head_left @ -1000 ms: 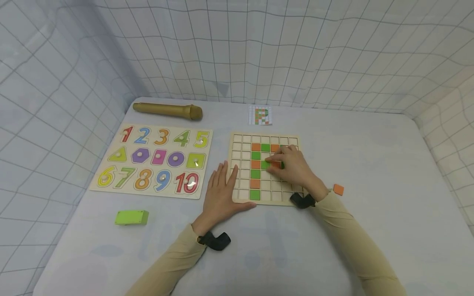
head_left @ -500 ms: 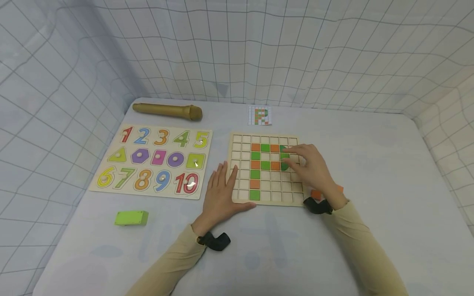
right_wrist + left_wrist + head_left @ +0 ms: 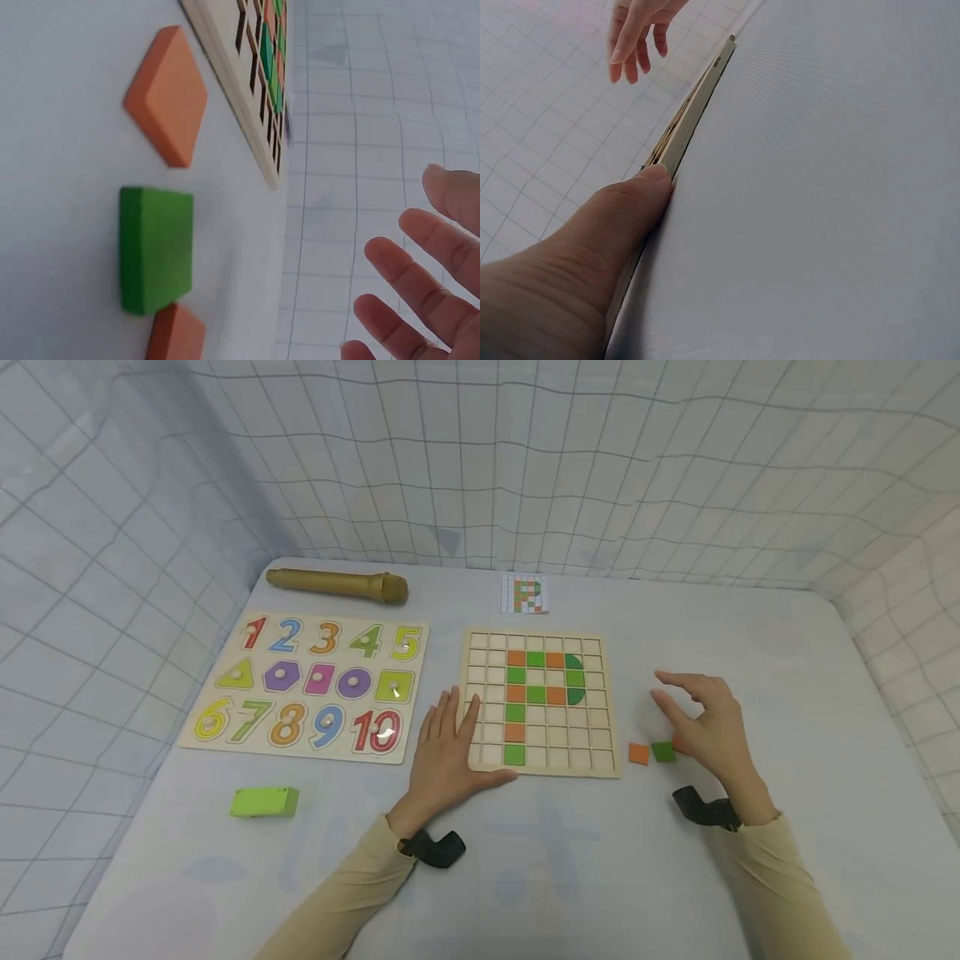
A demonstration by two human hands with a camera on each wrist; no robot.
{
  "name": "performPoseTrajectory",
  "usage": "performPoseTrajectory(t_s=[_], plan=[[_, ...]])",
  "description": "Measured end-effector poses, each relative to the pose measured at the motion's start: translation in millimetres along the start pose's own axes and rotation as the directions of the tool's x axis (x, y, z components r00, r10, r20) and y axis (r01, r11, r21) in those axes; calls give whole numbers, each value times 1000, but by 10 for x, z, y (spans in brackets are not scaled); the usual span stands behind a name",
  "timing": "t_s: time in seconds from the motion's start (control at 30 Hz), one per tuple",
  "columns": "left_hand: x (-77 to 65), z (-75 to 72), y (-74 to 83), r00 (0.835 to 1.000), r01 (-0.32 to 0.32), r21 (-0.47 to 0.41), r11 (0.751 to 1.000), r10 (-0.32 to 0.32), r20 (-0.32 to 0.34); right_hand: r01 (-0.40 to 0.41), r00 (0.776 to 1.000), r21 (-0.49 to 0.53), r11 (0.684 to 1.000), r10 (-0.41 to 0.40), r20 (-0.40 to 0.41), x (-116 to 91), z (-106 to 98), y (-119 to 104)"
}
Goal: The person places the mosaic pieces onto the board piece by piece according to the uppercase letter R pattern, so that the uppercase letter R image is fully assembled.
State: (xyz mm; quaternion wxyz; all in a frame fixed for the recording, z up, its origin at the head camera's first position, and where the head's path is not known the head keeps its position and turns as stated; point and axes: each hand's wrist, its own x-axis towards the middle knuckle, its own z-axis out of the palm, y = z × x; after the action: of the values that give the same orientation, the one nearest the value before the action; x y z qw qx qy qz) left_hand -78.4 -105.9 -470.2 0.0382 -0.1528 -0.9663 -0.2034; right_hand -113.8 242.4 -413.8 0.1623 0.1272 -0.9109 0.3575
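Observation:
A wooden grid board [image 3: 615, 752] lies in the middle, its orange and green tiles [image 3: 536, 695] forming a letter P with dark green rounded corners. My left hand [image 3: 442, 756] rests spread at its front left corner, fingers straight over the left rim; the thumb lies along the near edge, also seen in the left wrist view. Right of the board hovers my right hand [image 3: 708, 727], thumb and fingers apart, holding nothing. Below it on the table are an orange tile [image 3: 169, 101], a green tile [image 3: 159, 247] and another orange tile [image 3: 178, 337], partly hidden by the hand in the head view.
Behind the board lies a small printed pattern card [image 3: 524, 594]. A number and shape puzzle [image 3: 345, 662] is on the left, with a gold toy microphone [image 3: 337, 584] beyond it and a bright green block [image 3: 264, 802] in front. Grid-lined cloth walls enclose the table.
My right hand has drawn back from the board to the right, over the loose tiles, uncovering the P's right side, including a green tile between the rounded corners. My left hand has stayed put.

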Motion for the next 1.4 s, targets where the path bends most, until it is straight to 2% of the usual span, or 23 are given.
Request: performPoseTrajectory(t_s=[0.2,0.43,0.7,1.03,1.4], plan=[[-5,-4,-1,1000,5,-6,1000,-5,1,-97,991,-35,995,99,89,-149,-137,116],[2,-3,4,1000,8,-8,1000,-8,10,-85,979,-79,993,98,181,-250,-202,255],[2,14,-10,1000,14,-6,1000,-14,23,-119,957,-110,987,144,253,-332,-240,295],[-2,10,-8,1000,-4,-10,1000,4,-12,-59,958,-183,981,107,266,-378,-292,325],[-1,6,-9,1000,4,-10,1000,-4,6,-121,942,-143,982,159,294,-409,-300,310]])
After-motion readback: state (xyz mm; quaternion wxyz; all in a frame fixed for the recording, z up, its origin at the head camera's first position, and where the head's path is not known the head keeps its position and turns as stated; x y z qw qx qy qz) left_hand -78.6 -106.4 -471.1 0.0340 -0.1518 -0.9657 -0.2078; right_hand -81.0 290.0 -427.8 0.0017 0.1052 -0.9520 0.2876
